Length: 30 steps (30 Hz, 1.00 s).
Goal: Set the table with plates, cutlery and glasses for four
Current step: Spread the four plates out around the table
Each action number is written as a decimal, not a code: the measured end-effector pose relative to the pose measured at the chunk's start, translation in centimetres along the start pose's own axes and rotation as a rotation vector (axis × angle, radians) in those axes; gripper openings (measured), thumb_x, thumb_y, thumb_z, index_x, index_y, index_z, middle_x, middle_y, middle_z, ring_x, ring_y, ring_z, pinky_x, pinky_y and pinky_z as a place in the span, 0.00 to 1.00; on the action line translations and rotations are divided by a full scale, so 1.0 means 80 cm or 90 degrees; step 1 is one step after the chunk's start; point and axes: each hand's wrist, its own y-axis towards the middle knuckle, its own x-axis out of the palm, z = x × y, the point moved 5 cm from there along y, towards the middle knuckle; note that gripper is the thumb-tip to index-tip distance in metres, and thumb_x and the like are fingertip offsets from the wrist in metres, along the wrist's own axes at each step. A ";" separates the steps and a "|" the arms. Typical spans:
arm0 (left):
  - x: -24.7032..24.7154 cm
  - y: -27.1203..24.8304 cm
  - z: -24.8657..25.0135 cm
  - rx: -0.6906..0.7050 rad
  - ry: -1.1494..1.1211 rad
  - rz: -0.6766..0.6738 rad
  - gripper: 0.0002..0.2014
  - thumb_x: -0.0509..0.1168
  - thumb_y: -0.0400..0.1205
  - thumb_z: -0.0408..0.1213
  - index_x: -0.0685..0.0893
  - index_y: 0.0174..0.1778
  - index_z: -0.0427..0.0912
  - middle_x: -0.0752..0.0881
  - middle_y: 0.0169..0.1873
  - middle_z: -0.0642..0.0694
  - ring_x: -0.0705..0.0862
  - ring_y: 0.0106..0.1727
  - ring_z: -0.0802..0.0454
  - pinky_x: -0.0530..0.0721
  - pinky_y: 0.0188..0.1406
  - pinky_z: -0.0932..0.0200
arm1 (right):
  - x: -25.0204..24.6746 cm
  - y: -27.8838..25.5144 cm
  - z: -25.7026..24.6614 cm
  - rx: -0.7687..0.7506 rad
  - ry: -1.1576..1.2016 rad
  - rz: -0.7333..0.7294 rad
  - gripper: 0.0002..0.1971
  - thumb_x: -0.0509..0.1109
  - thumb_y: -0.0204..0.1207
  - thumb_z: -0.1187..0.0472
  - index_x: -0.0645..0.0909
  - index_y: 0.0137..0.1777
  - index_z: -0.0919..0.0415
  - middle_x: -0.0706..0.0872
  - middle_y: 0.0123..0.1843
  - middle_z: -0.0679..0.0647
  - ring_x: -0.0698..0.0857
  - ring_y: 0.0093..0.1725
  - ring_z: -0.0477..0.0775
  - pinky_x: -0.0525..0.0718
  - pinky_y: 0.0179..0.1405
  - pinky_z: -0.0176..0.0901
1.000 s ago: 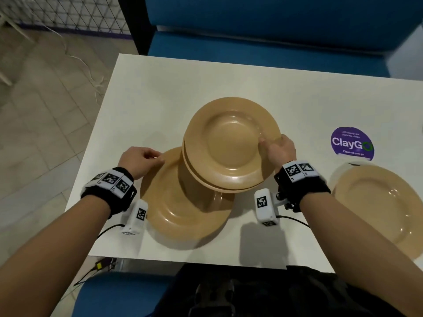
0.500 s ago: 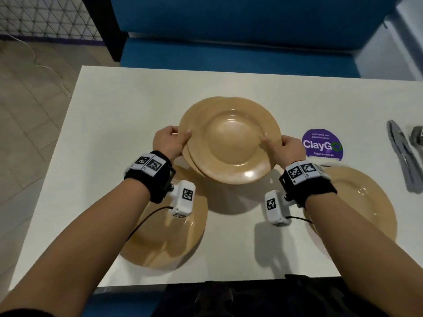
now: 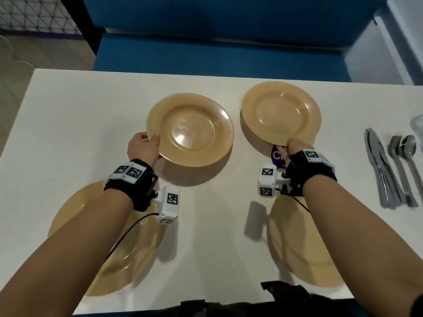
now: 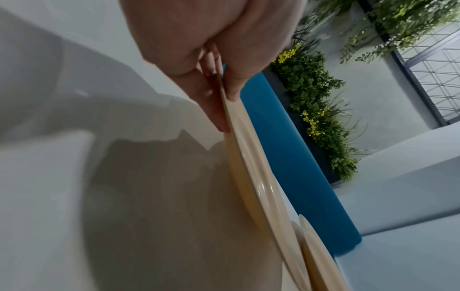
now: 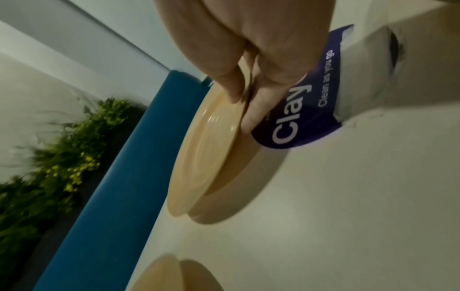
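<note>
Each hand holds one tan plate just above the white table [image 3: 68,124], each casting a shadow. My left hand [image 3: 143,148] pinches the left rim of the left plate [image 3: 190,130], thumb on top and fingers underneath, as the left wrist view shows at that rim [image 4: 225,110]. My right hand [image 3: 296,147] pinches the near rim of the right plate [image 3: 280,113], which the right wrist view shows edge-on [image 5: 206,157]. Two more tan plates lie flat near the front edge, one left [image 3: 142,255] and one right [image 3: 293,248], both partly hidden by my forearms.
Knives, forks and a spoon [image 3: 389,172] lie in a bunch at the right of the table. A clear glass [image 3: 417,124] shows at the right edge of the head view. A purple sticker [image 5: 298,118] lies under my right hand. A blue bench [image 3: 217,53] runs behind the table.
The two plates I held stacked together have come apart. My left hand has carried one to the left, and my right hand has carried the other to the right and farther away.
</note>
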 end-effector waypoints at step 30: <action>-0.174 0.170 0.030 0.060 0.138 0.040 0.29 0.71 0.73 0.37 0.74 0.72 0.49 0.86 0.58 0.46 0.86 0.57 0.47 0.84 0.60 0.48 | 0.372 -0.127 -0.002 -0.262 -0.328 -0.232 0.42 0.79 0.66 0.65 0.65 0.80 0.55 0.88 0.49 0.55 0.87 0.56 0.54 0.80 0.65 0.44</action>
